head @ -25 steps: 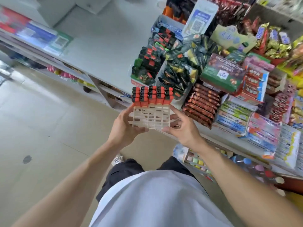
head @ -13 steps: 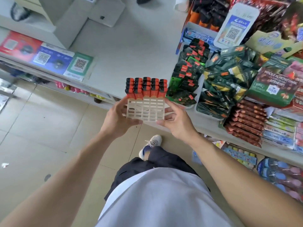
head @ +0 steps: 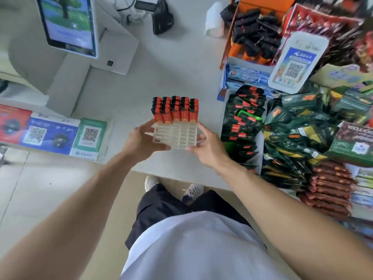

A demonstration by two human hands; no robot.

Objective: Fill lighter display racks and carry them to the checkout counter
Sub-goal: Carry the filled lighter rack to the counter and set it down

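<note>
A cream plastic lighter display rack (head: pixel 177 135) hovers over the grey checkout counter (head: pixel 161 77). Its far rows hold several red lighters with black caps (head: pixel 175 109); the near slots are bare. My left hand (head: pixel 141 141) grips the rack's left side, thumb on top and fingers underneath. My right hand (head: pixel 207 146) grips the right side the same way. I cannot tell whether the rack's base touches the counter.
A checkout screen (head: pixel 68 25) on a white stand sits at the counter's far left. QR code signs (head: pixel 89 136) line the front left edge. Snack packets (head: pixel 286 138) and a QR card (head: pixel 296 63) crowd the right. A black pouch (head: pixel 162 17) lies far back.
I have stepped up to the counter. Both hands have carried the rack forward, from past the counter's front edge to above its grey top, grip unchanged.
</note>
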